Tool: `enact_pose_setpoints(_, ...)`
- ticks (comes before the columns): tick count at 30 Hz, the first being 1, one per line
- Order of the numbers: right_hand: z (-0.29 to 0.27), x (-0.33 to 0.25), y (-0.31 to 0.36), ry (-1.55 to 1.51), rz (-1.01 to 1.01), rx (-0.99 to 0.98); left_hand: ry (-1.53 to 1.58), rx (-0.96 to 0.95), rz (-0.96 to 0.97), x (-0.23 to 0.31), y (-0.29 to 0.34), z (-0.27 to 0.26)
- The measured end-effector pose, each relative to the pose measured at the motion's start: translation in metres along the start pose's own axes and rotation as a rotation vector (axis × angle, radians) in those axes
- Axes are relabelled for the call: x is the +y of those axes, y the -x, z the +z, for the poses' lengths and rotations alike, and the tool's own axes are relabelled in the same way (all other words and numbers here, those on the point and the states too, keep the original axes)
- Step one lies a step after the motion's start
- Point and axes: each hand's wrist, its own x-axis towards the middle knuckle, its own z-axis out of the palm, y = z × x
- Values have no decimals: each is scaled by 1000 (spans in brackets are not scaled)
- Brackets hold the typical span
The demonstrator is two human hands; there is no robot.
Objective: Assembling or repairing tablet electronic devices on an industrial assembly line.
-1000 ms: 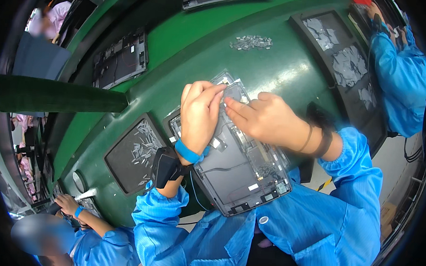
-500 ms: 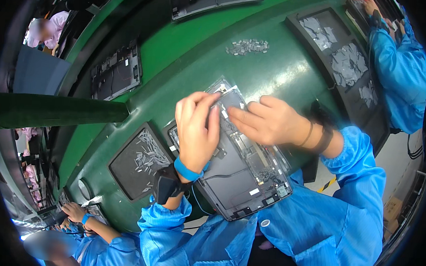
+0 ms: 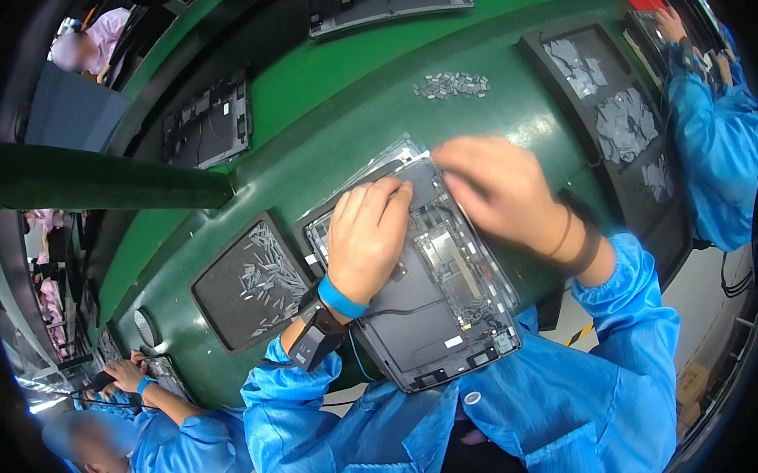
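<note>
An opened tablet-like device housing lies tilted across the table edge close to my body, with a circuit board along its right half and black cables inside. My left hand rests over the far left part of the housing, its fingers bent and pressed together; whatever they may pinch is hidden. Over the far right corner hovers my right hand, smeared by motion, its fingertips bent downward. Beneath the housing's far end, the edge of another panel shows.
A dark tray of small grey strips stands at left. Small grey pieces lie piled beyond the housing. At right is a long black tray of grey sheets. Similar housings lie farther off. Co-workers sit on both sides.
My right hand has lifted from the housing's inside and moved up and slightly right to its far corner. My left hand has shifted slightly right and nearer, its fingers drawn closer together.
</note>
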Motion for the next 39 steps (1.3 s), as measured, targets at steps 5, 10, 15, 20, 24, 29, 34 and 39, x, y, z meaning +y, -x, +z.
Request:
enact_pose_setpoints(5,6,2,4,-180,386,-44,-17,30,-63,8,-4,-1)
enact_pose_setpoints(10,8,-6,5,-151,370,-21,-175,-6,174,8,-3,-2)
enact_pose_setpoints(15,2,-7,3,-188,498,-55,-145,18,151,5,2,-3)
enact_pose_setpoints(20,4,-7,-8,-51,455,-174,-36,66,40,9,2,-5)
enact_pose_setpoints(24,10,-4,-10,-31,475,-245,-38,59,27,11,1,-5)
enact_pose_setpoints(29,11,-3,-12,-39,529,-290,-4,62,10,13,0,-6)
enact_pose_setpoints(34,22,-10,-6,139,440,-221,18,73,-4,10,0,-8)
enact_pose_setpoints(39,2,-24,-10,233,164,-113,74,82,-34,6,0,-8)
